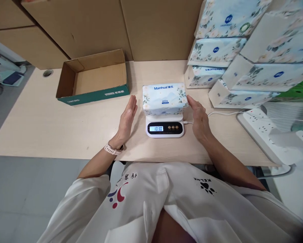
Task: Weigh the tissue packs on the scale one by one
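Observation:
A soft pack of tissues [164, 98], pale blue with a floral print, lies flat on a white digital scale [165, 129] with a lit display. My left hand [127, 118] is held upright to the left of the pack, fingers straight and together, with a gap between palm and pack. My right hand [200, 118] is at the pack's right side, fingers extended; its fingertips are close to the pack's edge, and whether they touch it I cannot tell. Neither hand grips anything.
At the back left of the table [40, 125] stands an open cardboard box [93, 98] with a green front. Stacked tissue packs [217, 52] rise at the back right. A white power strip [265, 135] lies at the right, and a white cable [222, 113] runs to the scale.

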Tool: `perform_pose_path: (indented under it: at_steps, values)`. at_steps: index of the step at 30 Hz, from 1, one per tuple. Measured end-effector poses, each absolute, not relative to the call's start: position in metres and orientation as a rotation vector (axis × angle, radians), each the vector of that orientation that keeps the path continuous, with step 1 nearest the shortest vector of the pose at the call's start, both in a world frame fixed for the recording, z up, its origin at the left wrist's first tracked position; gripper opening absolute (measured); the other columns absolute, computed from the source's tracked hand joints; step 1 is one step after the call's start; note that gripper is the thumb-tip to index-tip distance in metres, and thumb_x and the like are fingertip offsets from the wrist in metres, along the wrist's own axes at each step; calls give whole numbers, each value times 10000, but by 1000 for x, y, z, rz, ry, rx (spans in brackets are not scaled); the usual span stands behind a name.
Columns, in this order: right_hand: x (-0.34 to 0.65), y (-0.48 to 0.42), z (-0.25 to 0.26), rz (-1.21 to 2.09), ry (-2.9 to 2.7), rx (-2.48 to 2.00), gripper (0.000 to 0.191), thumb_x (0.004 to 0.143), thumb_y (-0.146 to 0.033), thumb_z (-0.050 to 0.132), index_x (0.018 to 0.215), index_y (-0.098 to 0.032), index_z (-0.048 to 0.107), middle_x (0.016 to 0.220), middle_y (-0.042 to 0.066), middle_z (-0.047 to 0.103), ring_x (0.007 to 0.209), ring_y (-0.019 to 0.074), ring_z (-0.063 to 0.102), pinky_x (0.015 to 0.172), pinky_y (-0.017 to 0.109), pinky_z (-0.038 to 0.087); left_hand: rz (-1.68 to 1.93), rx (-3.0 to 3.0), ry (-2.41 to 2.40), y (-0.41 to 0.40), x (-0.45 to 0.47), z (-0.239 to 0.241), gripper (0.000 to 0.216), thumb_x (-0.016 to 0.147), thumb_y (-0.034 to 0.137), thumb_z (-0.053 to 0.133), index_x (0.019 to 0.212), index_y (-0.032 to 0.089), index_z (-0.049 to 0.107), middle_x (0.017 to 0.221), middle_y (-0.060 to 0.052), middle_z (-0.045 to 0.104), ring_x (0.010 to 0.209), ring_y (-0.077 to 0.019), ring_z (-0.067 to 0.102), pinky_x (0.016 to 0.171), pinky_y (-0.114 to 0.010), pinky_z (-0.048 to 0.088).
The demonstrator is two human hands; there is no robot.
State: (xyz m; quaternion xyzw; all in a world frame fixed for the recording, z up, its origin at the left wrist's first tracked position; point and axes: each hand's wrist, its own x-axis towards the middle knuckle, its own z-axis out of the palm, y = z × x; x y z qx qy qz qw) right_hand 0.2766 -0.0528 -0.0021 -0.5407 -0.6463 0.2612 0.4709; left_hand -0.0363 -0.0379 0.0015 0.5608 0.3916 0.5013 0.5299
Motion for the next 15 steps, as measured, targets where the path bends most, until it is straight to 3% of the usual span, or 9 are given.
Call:
perform_pose_path:
  at_steps: [10,15]
  values:
    - [270,-55,-3,604,-1536,-1325,774,1033,-834,291,1539,-357,632,1589,50,668,1559,314,545,1378,649,244,1235,1321,947,-34,-34,-7,836,992,838,487,1690,380,438,1861,1,222,1751,-288,174,1462,-510,143]
    - [267,-52,-2,569,-1562,-1340,810,1041,-820,252,1574,-314,592,1625,99,629,1594,354,491,1358,714,228,1237,1324,953,-34,-34,-8,825,1018,793,491,1712,355,402,1865,-15,199,1754,-280,163,1462,-510,136]
